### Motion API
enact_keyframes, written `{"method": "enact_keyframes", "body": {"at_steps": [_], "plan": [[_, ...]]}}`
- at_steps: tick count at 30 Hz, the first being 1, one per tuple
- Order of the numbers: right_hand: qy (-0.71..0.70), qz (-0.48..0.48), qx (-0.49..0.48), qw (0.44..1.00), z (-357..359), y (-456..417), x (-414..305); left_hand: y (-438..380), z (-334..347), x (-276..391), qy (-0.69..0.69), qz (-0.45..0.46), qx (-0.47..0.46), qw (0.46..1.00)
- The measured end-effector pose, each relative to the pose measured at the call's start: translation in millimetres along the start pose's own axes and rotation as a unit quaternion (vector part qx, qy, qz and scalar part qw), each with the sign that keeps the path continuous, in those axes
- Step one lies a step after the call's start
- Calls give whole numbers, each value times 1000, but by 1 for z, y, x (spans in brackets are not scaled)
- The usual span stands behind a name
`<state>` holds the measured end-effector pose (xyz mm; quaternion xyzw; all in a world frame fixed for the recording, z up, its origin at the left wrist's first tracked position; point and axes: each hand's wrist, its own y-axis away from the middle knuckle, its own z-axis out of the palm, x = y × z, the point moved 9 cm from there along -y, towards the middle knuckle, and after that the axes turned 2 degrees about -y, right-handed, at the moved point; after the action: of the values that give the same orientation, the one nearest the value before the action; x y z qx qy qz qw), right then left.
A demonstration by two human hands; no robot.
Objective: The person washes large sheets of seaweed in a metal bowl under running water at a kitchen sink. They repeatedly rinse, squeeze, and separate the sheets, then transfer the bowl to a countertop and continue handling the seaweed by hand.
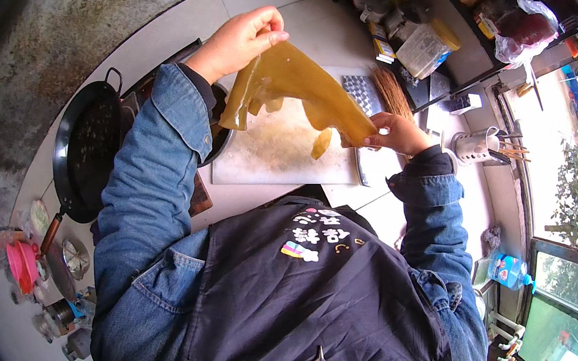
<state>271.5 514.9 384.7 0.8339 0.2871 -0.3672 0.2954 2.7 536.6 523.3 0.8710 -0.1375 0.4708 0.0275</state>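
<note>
A wide, glossy, olive-brown sheet that looks like kelp hangs stretched between my two hands, its lower edge wavy and ragged. My left hand pinches its upper left corner between thumb and fingers. My right hand grips its lower right end. Beneath the sheet lies a white cutting board with brownish stains. A cleaver with a patterned blade lies at the board's upper right, partly hidden. A dark pot stands left of the board, mostly behind my left forearm.
A black frying pan with a wooden handle lies at left. A straw brush, a lidded plastic container and a metal utensil holder stand at right. A blue bottle is near the window. Pink bowls sit at lower left.
</note>
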Motion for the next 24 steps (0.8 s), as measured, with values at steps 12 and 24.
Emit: {"method": "enact_keyframes", "body": {"at_steps": [12, 24], "plan": [[-65, -92, 107, 988, -25, -41, -65, -5, 44, 77, -261, 239, -38, 935], [-662, 29, 30, 748, 26, -122, -60, 64, 147, 45, -444, 481, -86, 751]]}}
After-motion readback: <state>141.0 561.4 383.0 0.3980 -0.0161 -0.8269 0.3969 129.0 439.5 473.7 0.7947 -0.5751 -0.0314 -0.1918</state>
